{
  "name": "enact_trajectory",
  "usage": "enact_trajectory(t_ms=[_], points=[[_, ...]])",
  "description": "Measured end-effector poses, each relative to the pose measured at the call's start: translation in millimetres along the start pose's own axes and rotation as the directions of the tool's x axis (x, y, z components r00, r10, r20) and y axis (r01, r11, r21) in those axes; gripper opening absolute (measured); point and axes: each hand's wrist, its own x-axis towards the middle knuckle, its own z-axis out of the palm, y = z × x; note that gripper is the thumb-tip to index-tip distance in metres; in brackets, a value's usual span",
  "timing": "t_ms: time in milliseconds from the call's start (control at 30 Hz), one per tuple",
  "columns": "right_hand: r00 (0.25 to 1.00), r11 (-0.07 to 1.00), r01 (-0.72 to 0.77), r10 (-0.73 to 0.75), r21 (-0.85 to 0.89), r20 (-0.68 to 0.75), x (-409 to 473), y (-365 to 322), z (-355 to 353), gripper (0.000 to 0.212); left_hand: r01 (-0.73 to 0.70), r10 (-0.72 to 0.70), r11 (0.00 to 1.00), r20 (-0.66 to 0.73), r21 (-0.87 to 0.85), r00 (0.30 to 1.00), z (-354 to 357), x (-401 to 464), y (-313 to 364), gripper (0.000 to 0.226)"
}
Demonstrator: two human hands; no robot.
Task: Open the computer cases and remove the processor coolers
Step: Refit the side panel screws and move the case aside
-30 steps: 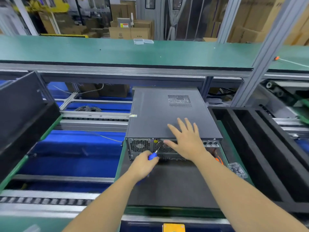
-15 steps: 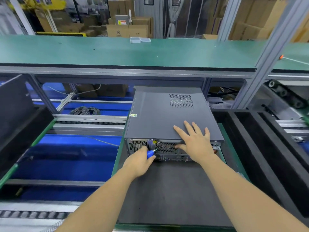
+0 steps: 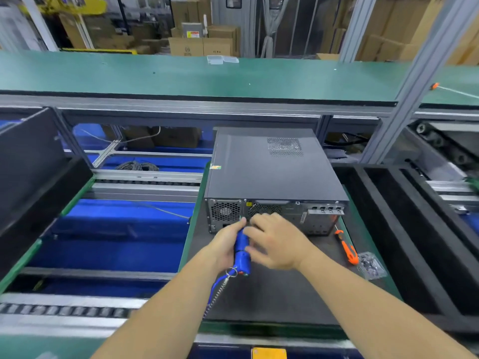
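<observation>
Head cam: left hand (image 3: 224,246) has its fingers wrapped around a blue plastic electric screwdriver (image 3: 242,251), tip at the rear panel of the dark grey metal computer case (image 3: 269,169), just past the fingertips. Right hand (image 3: 276,242) pinches the screwdriver's barrel. An orange-handled screwdriver (image 3: 346,247) lies right of them on the counter (image 3: 272,294).

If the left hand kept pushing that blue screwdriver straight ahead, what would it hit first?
Most likely the rear panel of the computer case; the left hand aims the blue screwdriver there, its tip hidden.
</observation>
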Motion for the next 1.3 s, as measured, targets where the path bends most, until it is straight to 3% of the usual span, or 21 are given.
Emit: enact_trajectory(t_ms=[167, 333, 467, 767, 1300], points=[[0.987, 0.999, -0.006, -0.001, 0.039, 0.162, -4.6, -17.8, 5.3, 0.043, -0.007, 0.007, 1.000, 0.008, -0.008, 1.000, -2.7, -3.6, -1.8, 0.031], [0.987, 0.999, 0.009, -0.014, 0.031, 0.162, -13.6, -9.5, 5.3, 0.052, -0.036, 0.036, 0.999, -0.008, -0.007, 0.999, -3.9, -3.0, 0.4, 0.026], [0.989, 0.999, 0.035, -0.033, -0.010, 0.147, -15.5, -9.8, 11.0, 0.067, -0.022, 0.022, 1.000, 0.030, 0.001, 0.999, 1.0, -3.3, 5.1, 0.036], [0.984, 0.984, 0.177, -0.176, -0.016, 0.039, -11.3, -8.2, 23.3, 0.053, -0.034, 0.032, 0.999, 0.066, 0.025, 0.997, -2.7, -13.1, 14.4, 0.031], [0.978, 0.978, 0.210, -0.210, 0.006, -0.007, -2.9, 5.6, 15.5, 0.051, -0.099, 0.099, 0.995, -0.019, -0.001, 0.995, 14.6, -5.2, 14.3, 0.023]])
